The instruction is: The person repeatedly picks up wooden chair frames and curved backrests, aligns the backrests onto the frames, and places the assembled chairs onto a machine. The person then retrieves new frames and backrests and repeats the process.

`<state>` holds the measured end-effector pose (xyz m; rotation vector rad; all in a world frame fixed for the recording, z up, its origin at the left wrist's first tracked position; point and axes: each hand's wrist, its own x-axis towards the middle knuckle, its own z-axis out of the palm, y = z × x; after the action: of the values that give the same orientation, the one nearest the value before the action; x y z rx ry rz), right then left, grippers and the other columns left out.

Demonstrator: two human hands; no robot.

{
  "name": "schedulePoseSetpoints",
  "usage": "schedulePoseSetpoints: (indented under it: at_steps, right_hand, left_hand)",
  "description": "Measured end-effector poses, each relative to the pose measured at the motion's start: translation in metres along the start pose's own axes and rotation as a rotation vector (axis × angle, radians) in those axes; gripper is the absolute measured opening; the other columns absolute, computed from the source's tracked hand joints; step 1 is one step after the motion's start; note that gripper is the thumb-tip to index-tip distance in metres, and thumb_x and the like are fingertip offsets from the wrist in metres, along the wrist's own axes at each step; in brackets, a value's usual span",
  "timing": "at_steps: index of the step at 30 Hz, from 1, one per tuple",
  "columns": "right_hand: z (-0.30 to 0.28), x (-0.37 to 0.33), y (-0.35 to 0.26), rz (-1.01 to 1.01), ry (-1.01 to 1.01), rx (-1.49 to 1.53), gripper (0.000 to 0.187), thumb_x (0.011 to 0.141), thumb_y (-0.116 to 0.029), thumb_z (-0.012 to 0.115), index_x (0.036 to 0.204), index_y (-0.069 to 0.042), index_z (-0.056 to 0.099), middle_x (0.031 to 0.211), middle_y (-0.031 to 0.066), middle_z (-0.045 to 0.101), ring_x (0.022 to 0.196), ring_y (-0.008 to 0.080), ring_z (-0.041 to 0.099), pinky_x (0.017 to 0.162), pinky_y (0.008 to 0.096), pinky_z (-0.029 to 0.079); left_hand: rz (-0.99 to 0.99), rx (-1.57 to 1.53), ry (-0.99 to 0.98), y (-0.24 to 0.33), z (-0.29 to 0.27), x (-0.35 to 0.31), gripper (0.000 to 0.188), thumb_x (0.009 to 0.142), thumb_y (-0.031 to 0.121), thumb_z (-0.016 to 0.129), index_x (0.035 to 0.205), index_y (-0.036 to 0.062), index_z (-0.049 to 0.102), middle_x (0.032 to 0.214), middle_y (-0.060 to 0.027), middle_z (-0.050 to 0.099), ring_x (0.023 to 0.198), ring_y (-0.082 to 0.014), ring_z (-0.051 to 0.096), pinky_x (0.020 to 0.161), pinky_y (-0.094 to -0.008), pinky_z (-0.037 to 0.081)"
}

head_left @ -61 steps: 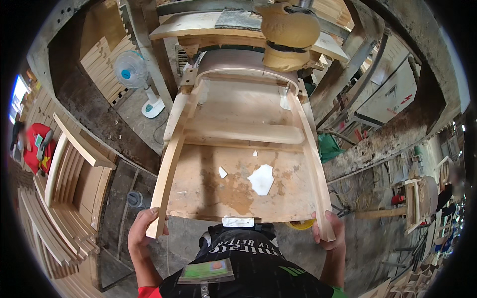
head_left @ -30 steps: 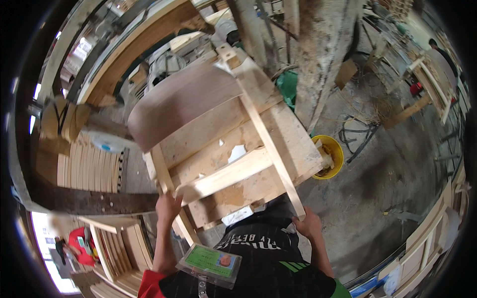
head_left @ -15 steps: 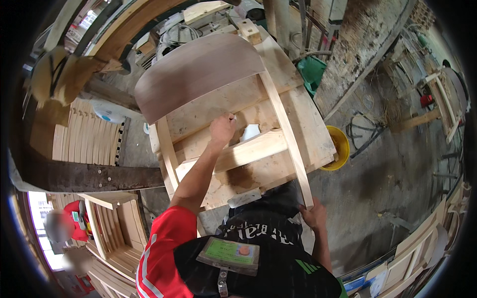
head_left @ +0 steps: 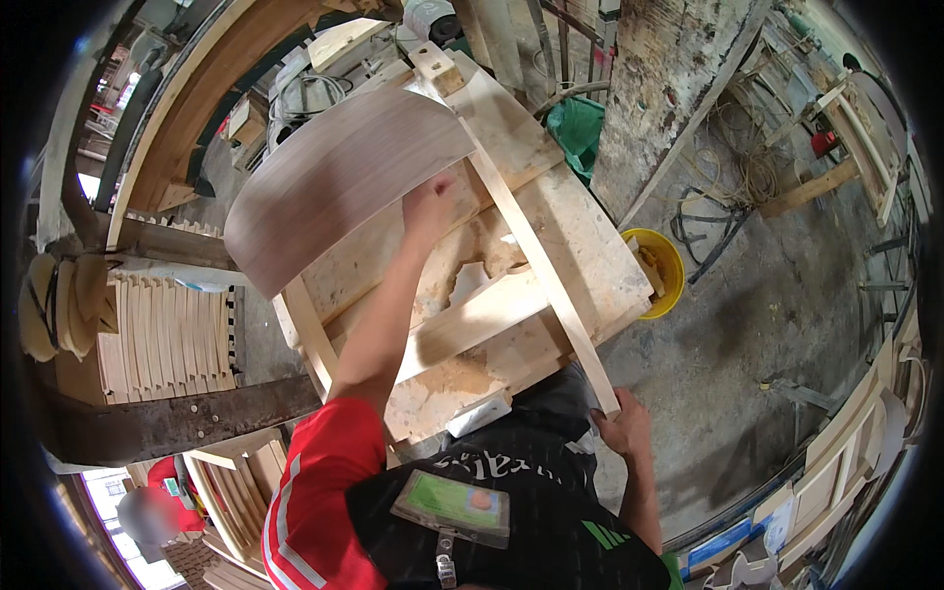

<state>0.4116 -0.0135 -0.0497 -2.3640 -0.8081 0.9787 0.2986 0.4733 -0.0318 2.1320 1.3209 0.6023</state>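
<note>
A pale wooden chair frame lies on a worn workbench top (head_left: pixel 580 246), with a curved, dark-veneered backrest (head_left: pixel 344 177) at its far end. Two side posts and a crossrail (head_left: pixel 472 324) make up its near part. My left hand (head_left: pixel 430 205) is closed at the backrest's lower edge; whatever its fingers may hold is hidden. Around the near end of the right side post (head_left: pixel 536 256), my right hand (head_left: pixel 626 425) is wrapped. Beyond the crossrail, a torn white scrap (head_left: pixel 470 281) rests on the bench.
A yellow bucket (head_left: pixel 657 275) with wood offcuts stands right of the bench. Dark hose (head_left: pixel 703 236) lies on the floor beyond it. Stacked pale slats (head_left: pixel 167 339) are at the left, above a dark beam (head_left: pixel 197 418). Another person (head_left: pixel 177 501) is at the lower left.
My left hand has moved farther away, from above the crossrail to the backrest's lower edge. The chair frame appears shifted left and tilted in view, along with the surroundings. My right hand keeps its grip.
</note>
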Motion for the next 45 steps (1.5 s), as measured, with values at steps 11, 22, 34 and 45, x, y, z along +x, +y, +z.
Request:
schedulePoseSetpoints:
  at_steps: [11,22,34,45]
  right_hand:
    - [-0.002,0.001,-0.001,-0.045,-0.036,-0.024,0.042,0.077,-0.022,0.084,0.113,-0.008,0.068,0.099,0.0196,0.074,0.097,0.0422,0.071,0.082,0.0489,0.056]
    - [-0.002,0.006,-0.003,0.024,-0.064,0.0,0.04,0.078,-0.027,0.082,0.11,-0.009,0.067,0.099,0.0208,0.073,0.097,0.0439,0.07,0.081,0.0508,0.055]
    - [-0.015,0.007,-0.012,0.026,-0.111,-0.005,0.037,0.075,-0.024,0.083,0.104,-0.007,0.067,0.096,0.022,0.073,0.095,0.0445,0.07,0.081,0.0505,0.055]
    - [-0.01,0.006,-0.015,0.033,-0.084,0.017,0.036,0.076,-0.024,0.082,0.105,-0.009,0.069,0.094,0.0205,0.073,0.093,0.0432,0.07,0.08,0.0504,0.056]
  left_hand:
    - [0.12,0.175,-0.33,0.033,0.035,-0.074,0.018,0.091,0.015,0.07,0.105,0.0047,0.076,0.101,-0.0196,0.073,0.096,-0.0368,0.071,0.085,-0.0447,0.055]
    - [-0.21,-0.061,-0.281,0.019,0.021,-0.03,0.024,0.097,0.023,0.064,0.111,0.0053,0.073,0.117,-0.0117,0.073,0.101,-0.0306,0.07,0.088,-0.0422,0.055]
    - [0.079,-0.081,-0.095,-0.038,0.007,0.082,0.026,0.1,0.025,0.064,0.113,0.0037,0.071,0.103,-0.0089,0.072,0.092,-0.021,0.066,0.083,-0.0371,0.052]
    - [0.088,-0.01,-0.068,-0.052,-0.007,0.088,0.026,0.1,0.025,0.064,0.112,0.0032,0.071,0.103,-0.0105,0.072,0.095,-0.0228,0.066,0.087,-0.0391,0.052]
